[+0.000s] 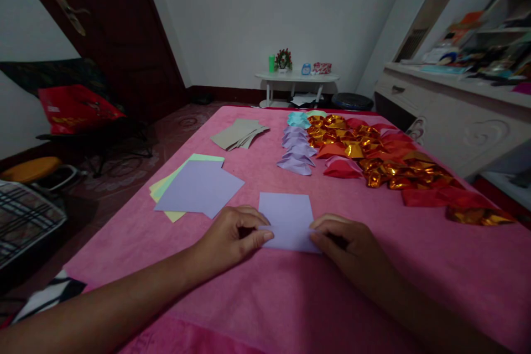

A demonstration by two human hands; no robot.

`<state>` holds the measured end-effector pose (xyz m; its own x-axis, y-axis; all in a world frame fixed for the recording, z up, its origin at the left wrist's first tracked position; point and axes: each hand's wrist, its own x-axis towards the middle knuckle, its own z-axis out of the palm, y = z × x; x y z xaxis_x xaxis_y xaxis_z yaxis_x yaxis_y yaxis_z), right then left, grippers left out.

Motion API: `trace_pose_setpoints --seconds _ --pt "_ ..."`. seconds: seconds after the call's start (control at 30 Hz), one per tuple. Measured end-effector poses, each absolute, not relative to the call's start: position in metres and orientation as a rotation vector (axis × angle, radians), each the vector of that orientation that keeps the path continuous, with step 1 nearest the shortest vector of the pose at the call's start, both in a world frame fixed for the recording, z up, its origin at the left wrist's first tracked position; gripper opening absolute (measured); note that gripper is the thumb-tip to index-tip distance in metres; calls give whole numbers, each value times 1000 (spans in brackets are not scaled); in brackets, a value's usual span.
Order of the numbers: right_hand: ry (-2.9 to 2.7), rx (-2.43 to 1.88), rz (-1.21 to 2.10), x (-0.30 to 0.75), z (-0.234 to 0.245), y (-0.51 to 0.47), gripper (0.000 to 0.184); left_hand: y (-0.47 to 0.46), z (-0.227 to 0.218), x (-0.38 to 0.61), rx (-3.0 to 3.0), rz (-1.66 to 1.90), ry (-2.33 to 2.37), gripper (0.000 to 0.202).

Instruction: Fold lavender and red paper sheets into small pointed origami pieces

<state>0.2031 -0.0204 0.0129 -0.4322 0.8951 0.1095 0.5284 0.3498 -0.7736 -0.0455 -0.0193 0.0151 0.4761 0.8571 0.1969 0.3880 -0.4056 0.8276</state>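
A lavender sheet of paper (286, 210) lies in front of me on the pink cloth, its near part folded up over the rest. My left hand (240, 232) pinches the left end of the folded edge between thumb and fingers. At the right end, my right hand (342, 238) pinches the same edge. To the left rests a loose pile of coloured paper, with lavender sheets (194, 185) on top and green and yellow ones showing beneath. Behind it are several grey sheets (239, 134), fanned out.
Rows of folded paper pieces stand on the table's right half: lavender ones (296, 149), shiny gold ones (390, 168) and red ones (342, 167). A small white table (296, 76) is by the far wall. A pale cabinet (456, 116) flanks the right side.
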Motion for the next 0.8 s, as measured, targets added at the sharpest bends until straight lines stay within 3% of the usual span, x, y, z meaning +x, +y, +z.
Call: trace_pose_setpoints --seconds 0.4,0.8 --pt "-1975 -1541 755 192 7 -13 18 -13 0 -48 2061 872 1323 10" --pt "-1835 -1537 768 185 11 -24 13 -15 -3 -55 2217 765 1421 30"
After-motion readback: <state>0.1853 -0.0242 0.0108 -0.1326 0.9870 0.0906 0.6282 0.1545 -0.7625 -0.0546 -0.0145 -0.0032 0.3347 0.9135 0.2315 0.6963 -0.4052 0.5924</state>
